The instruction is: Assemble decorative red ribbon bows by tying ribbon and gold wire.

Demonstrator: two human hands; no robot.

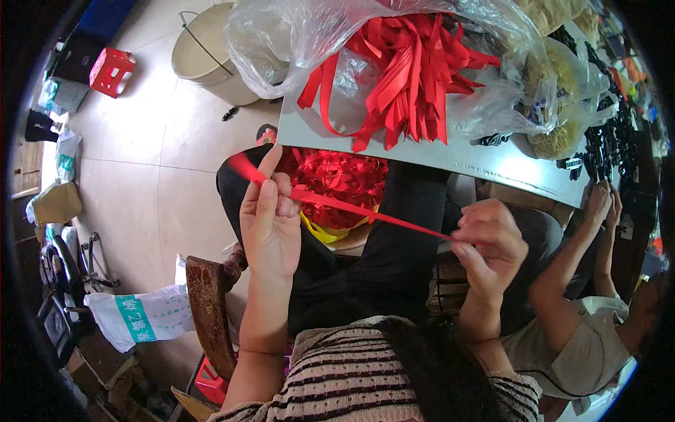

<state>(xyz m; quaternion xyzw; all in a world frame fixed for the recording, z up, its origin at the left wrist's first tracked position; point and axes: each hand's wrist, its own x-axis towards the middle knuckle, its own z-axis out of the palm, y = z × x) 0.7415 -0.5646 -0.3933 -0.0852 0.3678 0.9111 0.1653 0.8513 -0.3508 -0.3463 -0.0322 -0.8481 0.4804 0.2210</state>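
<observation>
A narrow red ribbon (373, 214) is stretched between my two hands above my lap. My left hand (271, 218) pinches it between thumb and fingers, and a short blurred end sticks out past them. The other end is gripped in the closed fingers of my right hand (489, 250), which is slightly smeared by motion. Below the ribbon, between my knees, many red ribbon pieces (330, 179) fill a container with a yellow bag edge (327, 232). Ahead on the table lies a bundle of long red ribbons (415, 77) on clear plastic.
The white table (464, 158) carries clear plastic bags (274, 42) and bagged tan bundles (562, 91). A beige bucket (211, 60) and red stool (112, 72) stand on the left floor. A wooden chair arm (211, 309) is beside me. At right, a co-worker's hands (605, 204) handle black items.
</observation>
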